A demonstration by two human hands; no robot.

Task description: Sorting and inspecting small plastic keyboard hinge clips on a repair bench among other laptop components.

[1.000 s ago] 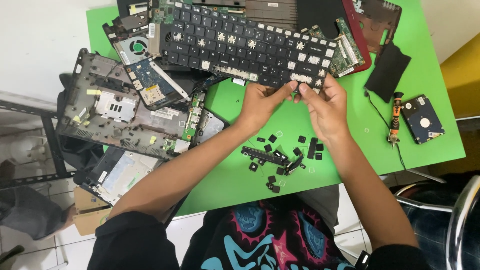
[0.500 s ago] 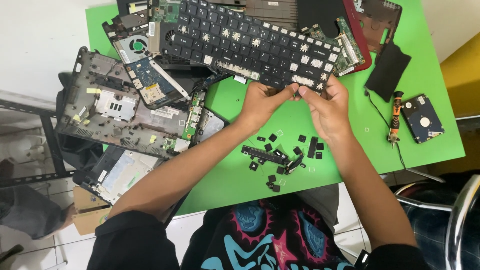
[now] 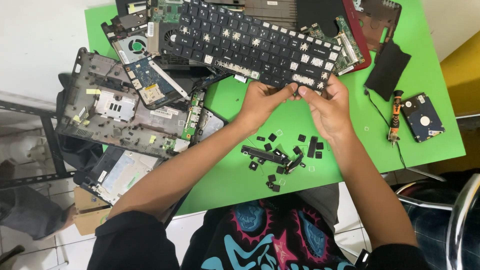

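Bare forearms, black short sleeves, black shirt (image 3: 270,235) with a teal, pink and white graphic print.

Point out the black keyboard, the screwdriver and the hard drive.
black keyboard (image 3: 250,42), head view, on the rows of keys near its middle.
screwdriver (image 3: 396,115), head view, on its orange and black handle.
hard drive (image 3: 422,117), head view, on its dark top face.

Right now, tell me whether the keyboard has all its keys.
No: the keyboard shows bare sockets along its near rows, and loose keycaps lie on the green table.
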